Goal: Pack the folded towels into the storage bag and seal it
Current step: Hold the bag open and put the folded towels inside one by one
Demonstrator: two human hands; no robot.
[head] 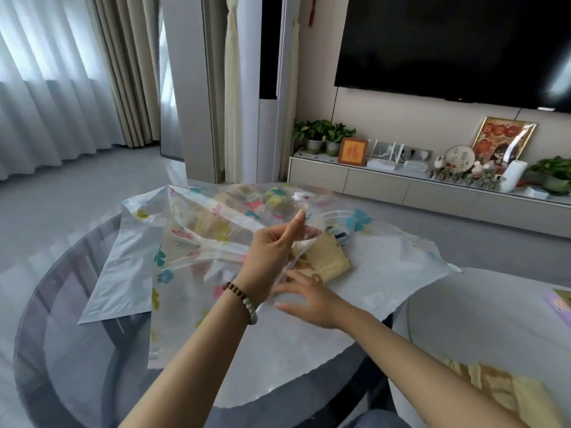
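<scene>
In bag (197, 242), yellow towel (329, 257), L hand (272, 251) lifting flap

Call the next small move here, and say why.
Probably push the yellow towel deeper into the storage bag. The left hand holds the bag's top layer lifted, the right hand lies flat by the towel at the opening, and the towel sits only near the mouth. Another yellow towel waits at lower right, so sealing looks premature.
</scene>
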